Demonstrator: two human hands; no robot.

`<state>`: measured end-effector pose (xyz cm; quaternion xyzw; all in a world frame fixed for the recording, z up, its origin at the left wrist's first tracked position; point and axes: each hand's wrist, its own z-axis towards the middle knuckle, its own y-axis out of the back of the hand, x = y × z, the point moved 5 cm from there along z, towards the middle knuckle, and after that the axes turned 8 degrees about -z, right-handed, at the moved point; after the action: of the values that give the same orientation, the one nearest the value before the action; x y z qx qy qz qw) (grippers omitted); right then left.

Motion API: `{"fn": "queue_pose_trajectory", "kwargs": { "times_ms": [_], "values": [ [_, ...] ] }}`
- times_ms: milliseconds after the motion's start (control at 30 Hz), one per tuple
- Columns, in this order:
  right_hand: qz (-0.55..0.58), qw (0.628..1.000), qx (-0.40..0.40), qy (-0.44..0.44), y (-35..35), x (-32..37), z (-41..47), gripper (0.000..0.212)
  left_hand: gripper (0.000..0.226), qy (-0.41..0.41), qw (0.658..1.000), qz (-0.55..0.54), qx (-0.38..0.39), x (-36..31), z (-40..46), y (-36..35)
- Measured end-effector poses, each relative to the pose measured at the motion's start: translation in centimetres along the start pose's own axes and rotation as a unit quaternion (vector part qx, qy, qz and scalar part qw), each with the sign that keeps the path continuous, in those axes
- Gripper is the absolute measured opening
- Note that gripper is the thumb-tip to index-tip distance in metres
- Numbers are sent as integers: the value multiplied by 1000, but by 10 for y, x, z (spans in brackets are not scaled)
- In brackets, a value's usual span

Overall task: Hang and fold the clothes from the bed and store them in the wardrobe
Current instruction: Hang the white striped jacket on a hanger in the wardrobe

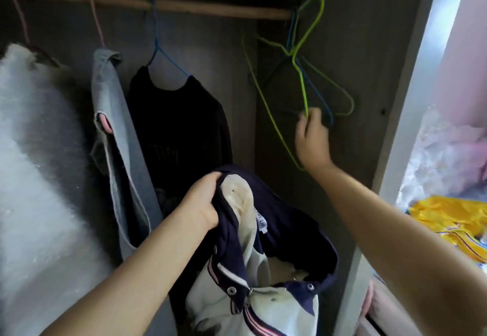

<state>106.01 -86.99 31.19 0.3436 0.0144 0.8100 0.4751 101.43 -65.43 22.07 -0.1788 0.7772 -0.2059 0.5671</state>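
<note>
I face the open wardrobe. My left hand point(203, 201) grips the collar of a navy and white jacket point(266, 264) with snap buttons and a striped trim, held up low in the middle. My right hand point(312, 138) reaches up to the right and pinches the lower wire of a green hanger point(300, 72), which is tilted and lifted, its hook above the wooden rail point(205, 9). Other green and blue empty hangers point(320, 93) hang tangled beside it at the rail's right end.
On the rail hang a white fluffy garment point(39, 151) at the left, a grey garment point(116, 125) on a pink hanger, and a black top point(174, 125) on a blue hanger. A white wardrobe frame point(411, 98) stands at the right; a yellow cloth point(453, 222) lies beyond it.
</note>
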Motion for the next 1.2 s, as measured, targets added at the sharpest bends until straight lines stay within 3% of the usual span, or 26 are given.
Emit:
{"fn": "queue_pose_trajectory", "kwargs": {
  "times_ms": [67,167,333,433,533,633,733,833,1067,1200],
  "values": [
    [126,987,46,-87,-9,-11,-37,14,31,12,1000,14,-10,4,2,11],
    [285,923,109,-236,-7,-12,-67,21,29,47,998,36,-36,19,2,33],
    [403,884,2,-237,59,12,-97,49,25,73,993,66,-64,42,-1,65],
    [476,839,-49,-259,92,23,-130,53,23,100,989,90,-53,56,-6,73],
    [494,820,-59,-283,97,28,-184,49,23,149,981,121,-18,72,-19,67],
    [479,828,-9,-292,85,28,-238,39,39,167,969,173,59,74,-30,49],
    [445,841,108,-287,81,28,-276,36,58,155,958,211,116,53,-42,43],
    [414,840,213,-278,84,35,-303,36,47,111,956,256,88,29,-42,57],
    [173,914,324,-173,120,54,-311,31,27,-17,941,328,79,15,-41,63],
    [65,933,330,-127,153,49,-306,33,27,27,929,353,110,34,-50,47]
  ]
}}
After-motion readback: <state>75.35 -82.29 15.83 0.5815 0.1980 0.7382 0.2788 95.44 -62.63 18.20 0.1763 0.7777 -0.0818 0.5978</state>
